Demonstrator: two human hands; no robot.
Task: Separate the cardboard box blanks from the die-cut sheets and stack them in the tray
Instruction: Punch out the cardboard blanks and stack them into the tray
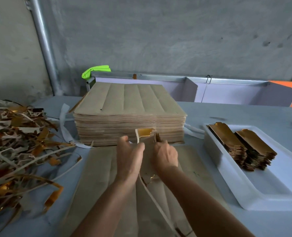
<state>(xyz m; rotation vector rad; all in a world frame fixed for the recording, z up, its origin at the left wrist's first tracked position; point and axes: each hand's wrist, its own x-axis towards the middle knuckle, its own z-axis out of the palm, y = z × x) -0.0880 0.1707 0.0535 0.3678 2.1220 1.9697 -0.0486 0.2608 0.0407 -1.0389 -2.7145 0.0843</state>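
A tall stack of brown die-cut sheets [128,106] stands at the middle of the table. One die-cut sheet [97,171] lies flat in front of it under my arms. My left hand [129,156] grips a thin waste strip [137,135] of that sheet. My right hand [165,154] grips a box blank [147,147] lifted from the sheet, its gold face showing at the top edge. Two stacks of gold-faced box blanks [244,147] lie in the white tray [254,194] at the right.
A heap of cardboard and gold offcut strips [18,144] covers the table's left side. White paper strips [64,127] lie beside the stack. A metal-framed rack [193,84] and a green cloth [95,70] sit behind, against a grey wall with a pipe [44,41].
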